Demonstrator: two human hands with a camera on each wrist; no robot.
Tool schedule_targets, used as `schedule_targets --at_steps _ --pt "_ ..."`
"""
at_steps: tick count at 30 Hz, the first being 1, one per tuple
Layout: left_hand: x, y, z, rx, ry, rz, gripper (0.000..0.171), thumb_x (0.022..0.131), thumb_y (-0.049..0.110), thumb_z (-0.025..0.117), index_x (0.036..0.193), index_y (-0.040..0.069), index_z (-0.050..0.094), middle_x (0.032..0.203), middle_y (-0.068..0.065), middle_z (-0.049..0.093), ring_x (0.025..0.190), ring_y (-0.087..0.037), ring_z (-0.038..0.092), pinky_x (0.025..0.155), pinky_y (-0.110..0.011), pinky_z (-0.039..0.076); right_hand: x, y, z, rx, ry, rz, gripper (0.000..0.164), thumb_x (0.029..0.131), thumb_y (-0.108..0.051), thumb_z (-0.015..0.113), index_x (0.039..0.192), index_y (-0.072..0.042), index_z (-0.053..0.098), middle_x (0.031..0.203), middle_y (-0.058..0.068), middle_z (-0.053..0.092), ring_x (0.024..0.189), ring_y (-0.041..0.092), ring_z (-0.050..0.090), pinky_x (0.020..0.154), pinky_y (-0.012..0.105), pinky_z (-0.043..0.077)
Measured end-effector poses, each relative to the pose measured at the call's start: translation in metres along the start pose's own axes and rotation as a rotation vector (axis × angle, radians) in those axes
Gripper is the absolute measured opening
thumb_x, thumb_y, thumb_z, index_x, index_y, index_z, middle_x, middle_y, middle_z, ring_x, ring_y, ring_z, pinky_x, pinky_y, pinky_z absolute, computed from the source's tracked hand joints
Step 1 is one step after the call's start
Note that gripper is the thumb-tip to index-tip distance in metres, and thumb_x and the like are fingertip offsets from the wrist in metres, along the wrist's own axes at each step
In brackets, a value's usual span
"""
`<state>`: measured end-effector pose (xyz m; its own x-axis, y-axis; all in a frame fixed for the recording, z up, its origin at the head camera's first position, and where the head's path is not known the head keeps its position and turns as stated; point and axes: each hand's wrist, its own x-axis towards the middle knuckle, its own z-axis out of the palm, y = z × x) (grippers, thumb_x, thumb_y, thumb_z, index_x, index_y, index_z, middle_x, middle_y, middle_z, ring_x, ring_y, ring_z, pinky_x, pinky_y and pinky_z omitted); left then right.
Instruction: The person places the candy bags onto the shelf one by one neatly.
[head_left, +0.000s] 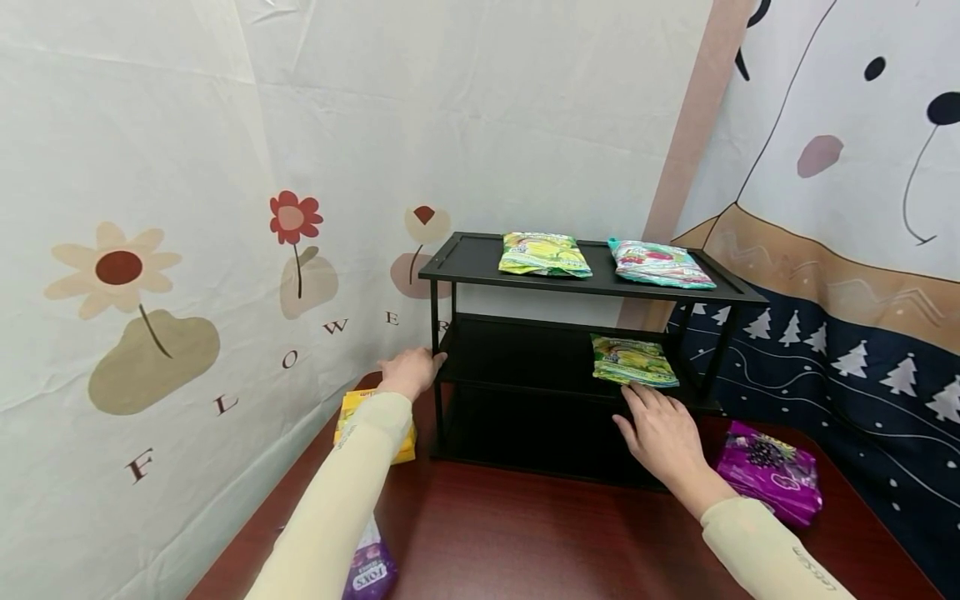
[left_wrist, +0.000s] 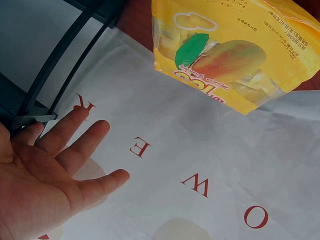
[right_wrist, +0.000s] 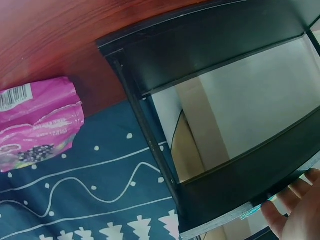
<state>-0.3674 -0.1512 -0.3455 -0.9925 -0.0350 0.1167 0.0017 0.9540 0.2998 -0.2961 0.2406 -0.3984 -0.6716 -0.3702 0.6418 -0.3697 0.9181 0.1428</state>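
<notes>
A black three-tier rack [head_left: 517, 354] stands on the table. My left hand [head_left: 408, 373] is at its left front post, thumb side against it; in the left wrist view the fingers [left_wrist: 82, 150] are spread and fairly straight. On the middle tier lies a green-and-yellow snack bag [head_left: 633, 362]. My right hand [head_left: 663, 429] is at that tier's front edge, fingertips touching the edge or the bag's near side; which one I cannot tell. Two more bags lie on the top tier: a yellow-green one [head_left: 545, 253] and a teal-and-white one [head_left: 658, 264].
A yellow mango bag [left_wrist: 225, 55] lies left of the rack, partly behind my left arm. The purple bag with dark berries [head_left: 772, 475] sits to the right. Another purple bag [head_left: 371, 567] is near the left forearm. Printed cloth [head_left: 525, 125] hangs behind the table [head_left: 510, 533].
</notes>
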Motion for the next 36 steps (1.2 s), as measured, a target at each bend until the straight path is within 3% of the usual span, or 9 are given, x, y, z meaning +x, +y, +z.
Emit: schedule_targets --at_steps 12,23,36 --pt "-0.001 -0.001 0.0 0.003 0.025 0.015 0.05 0.107 0.043 0.038 0.118 0.005 0.068 0.121 -0.023 0.065 0.118 -0.047 0.056 0.101 -0.078 0.022 -0.002 0.01 -0.007 0.039 0.134 0.007 0.041 0.091 -0.027 0.069 0.121 0.0 0.068 0.118 0.019 0.066 0.105 0.039 0.063 0.087 0.056 0.049" --pt "-0.001 0.0 -0.001 -0.002 0.021 0.018 0.049 0.107 0.043 0.038 0.115 0.006 0.069 0.119 -0.021 0.066 0.118 -0.047 0.056 0.101 -0.078 0.021 -0.002 0.026 -0.017 0.069 0.242 0.068 0.033 0.09 -0.021 0.071 0.113 0.001 0.071 0.112 0.021 0.067 0.104 0.04 0.063 0.084 0.058 0.048" --pt "-0.001 -0.001 0.0 -0.003 0.01 0.022 0.05 0.107 0.043 0.038 0.124 0.006 0.067 0.125 -0.022 0.064 0.12 -0.048 0.054 0.101 -0.077 0.022 -0.007 0.047 -0.034 0.102 0.266 0.249 0.031 0.091 -0.017 0.07 0.114 0.003 0.069 0.117 0.024 0.065 0.104 0.045 0.06 0.083 0.061 0.046"
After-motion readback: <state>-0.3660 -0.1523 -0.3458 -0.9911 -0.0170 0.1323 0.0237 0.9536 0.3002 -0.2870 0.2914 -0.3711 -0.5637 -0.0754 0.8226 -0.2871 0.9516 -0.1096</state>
